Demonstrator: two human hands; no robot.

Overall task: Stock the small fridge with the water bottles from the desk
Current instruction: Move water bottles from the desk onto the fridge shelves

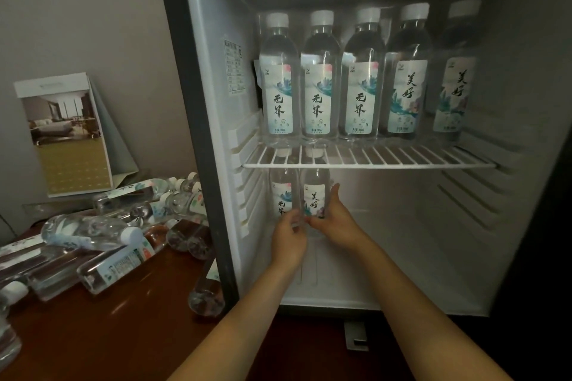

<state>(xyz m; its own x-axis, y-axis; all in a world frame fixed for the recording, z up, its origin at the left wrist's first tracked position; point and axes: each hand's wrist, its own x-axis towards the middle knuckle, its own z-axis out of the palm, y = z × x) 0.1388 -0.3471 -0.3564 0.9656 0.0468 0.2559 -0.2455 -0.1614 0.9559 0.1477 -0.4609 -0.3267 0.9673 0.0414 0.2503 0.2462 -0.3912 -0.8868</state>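
Many water bottles lie heaped on the desk at left, beside a leaning brochure, so stocking looks partway done. Under the fridge's wire shelf of five upright bottles, the left hand curls round one standing bottle and the right hand grips its neighbour; next, probably release both and reach past the fridge wall for more.

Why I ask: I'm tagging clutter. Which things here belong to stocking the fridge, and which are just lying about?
Job: fridge; five shelved bottles; left hand holding left lower bottle; right hand holding right lower bottle; loose bottles on desk.
Lying about: brochure card.
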